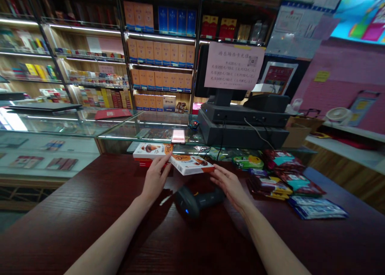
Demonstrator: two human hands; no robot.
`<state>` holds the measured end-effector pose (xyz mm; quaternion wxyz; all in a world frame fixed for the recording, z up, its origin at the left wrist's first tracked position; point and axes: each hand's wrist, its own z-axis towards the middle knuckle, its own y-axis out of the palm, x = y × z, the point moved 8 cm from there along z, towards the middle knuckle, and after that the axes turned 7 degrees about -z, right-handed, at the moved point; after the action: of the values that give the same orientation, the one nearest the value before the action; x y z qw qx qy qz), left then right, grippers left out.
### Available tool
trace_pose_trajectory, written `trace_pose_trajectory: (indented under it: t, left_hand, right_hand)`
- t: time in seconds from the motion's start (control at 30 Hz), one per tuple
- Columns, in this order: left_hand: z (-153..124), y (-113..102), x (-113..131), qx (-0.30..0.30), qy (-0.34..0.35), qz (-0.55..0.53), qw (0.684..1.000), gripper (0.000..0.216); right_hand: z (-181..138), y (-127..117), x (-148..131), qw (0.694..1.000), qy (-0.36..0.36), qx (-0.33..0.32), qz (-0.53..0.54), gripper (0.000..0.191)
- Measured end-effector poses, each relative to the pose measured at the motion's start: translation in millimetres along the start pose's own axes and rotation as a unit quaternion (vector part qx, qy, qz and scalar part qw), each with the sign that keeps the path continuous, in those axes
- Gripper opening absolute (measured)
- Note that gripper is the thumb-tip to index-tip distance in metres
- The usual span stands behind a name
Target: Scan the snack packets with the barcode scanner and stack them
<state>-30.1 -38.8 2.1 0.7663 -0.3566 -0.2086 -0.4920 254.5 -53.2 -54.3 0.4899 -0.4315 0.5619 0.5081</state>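
Holding white snack box (191, 164) at both ends: left hand (155, 176) and right hand (229, 182) open-fingered. Bare counter (90, 210) leftward; barcode scanner (197, 200) beneath, snack packets (279, 178) crowding right.

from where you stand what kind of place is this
Most likely a small shop's checkout counter. Both hands hold a white snack box above a barcode scanner, beside a till terminal, with boxed goods filling the lit shelves behind.
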Motion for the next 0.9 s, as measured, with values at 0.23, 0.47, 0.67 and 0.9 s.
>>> trace_pose_trajectory:
  t: [0.23, 0.47, 0.67, 0.9]
  left_hand:
    - [1, 8, -13, -0.051, -0.074, -0.027, 0.996, 0.054]
    - [1, 11, -29, -0.088, -0.1, -0.045, 0.99, 0.079]
    - [4, 1, -35, -0.099, -0.12, -0.088, 0.984, 0.078]
    - [13, -15, -26, -0.054, -0.107, -0.169, 0.978, 0.086]
  right_hand:
    - [-3, 3, -6, 1.0, -0.02, 0.01, -0.001, 0.059]
    - [-8, 11, -15, 0.998, -0.055, 0.0, -0.042, 0.075]
    - [-13, 28, -31, 0.992, -0.104, -0.028, -0.062, 0.079]
    - [-14, 67, -33, 0.988, -0.119, -0.074, -0.063, 0.082]
